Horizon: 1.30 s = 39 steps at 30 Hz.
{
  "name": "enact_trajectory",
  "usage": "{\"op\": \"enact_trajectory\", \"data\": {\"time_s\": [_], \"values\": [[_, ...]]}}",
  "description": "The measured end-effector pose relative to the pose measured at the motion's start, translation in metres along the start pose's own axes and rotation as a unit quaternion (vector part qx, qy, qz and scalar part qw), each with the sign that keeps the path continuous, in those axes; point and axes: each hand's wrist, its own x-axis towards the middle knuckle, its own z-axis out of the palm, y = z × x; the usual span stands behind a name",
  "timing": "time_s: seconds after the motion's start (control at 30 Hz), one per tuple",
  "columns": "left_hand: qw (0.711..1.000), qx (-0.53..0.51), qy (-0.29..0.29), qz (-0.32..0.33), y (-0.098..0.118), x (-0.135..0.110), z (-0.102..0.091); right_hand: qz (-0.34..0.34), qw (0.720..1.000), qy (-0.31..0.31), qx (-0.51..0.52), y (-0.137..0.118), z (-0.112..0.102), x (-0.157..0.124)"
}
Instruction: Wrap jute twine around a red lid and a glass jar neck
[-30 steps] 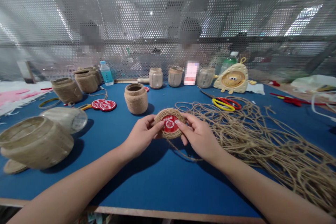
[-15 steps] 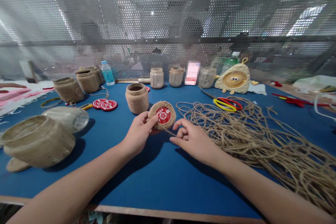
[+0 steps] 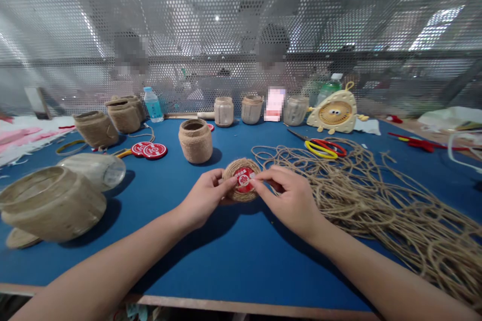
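Observation:
Above the middle of the table, my left hand [image 3: 205, 191] grips a red jar lid [image 3: 244, 178] with its thumb on the face. Jute twine [image 3: 241, 164] is coiled around the lid's rim, and the red printed centre shows. My right hand [image 3: 288, 195] pinches a strand of the twine over the right part of the lid's face; its fingertips partly hide the strand. A large heap of loose twine [image 3: 361, 200] lies to the right of my right hand. Just beyond my left hand stands a twine-wrapped jar [image 3: 196, 141].
Wrapped jars [image 3: 95, 129] and a glass jar on its side [image 3: 109, 170] are at left, near red lids [image 3: 155, 150]. Scissors [image 3: 322, 148] lie by the heap. Along the perforated screen [image 3: 203, 35] stand several jars, a water bottle [image 3: 153, 104] and a yellow fan [image 3: 334, 112].
The coiled lid has come slightly nearer and to the right in my left hand. My right hand has moved from below the lid's edge up onto its face, fingers now pinched.

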Motion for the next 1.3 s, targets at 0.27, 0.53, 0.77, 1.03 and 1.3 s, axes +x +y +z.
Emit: {"op": "enact_trajectory", "data": {"time_s": [0.27, 0.53, 0.77, 1.03, 1.3], "values": [[1.000, 0.003, -0.002, -0.013, 0.003, -0.003, 0.002, -0.023, 0.999, -0.029, -0.013, 0.001, 0.003, -0.002], [0.999, 0.018, -0.031, -0.007, -0.001, -0.005, 0.004, -0.068, 0.996, -0.050, -0.004, 0.004, 0.007, -0.004], [1.000, 0.012, -0.026, -0.001, -0.002, -0.003, 0.002, -0.080, 0.993, -0.092, 0.006, 0.005, 0.006, -0.004], [1.000, 0.006, -0.013, 0.024, -0.005, 0.000, 0.001, -0.064, 0.994, -0.091, -0.017, 0.005, 0.007, -0.005], [0.999, 0.017, 0.007, 0.048, -0.007, -0.001, 0.003, -0.041, 0.994, -0.099, -0.030, 0.003, 0.008, -0.004]]}}
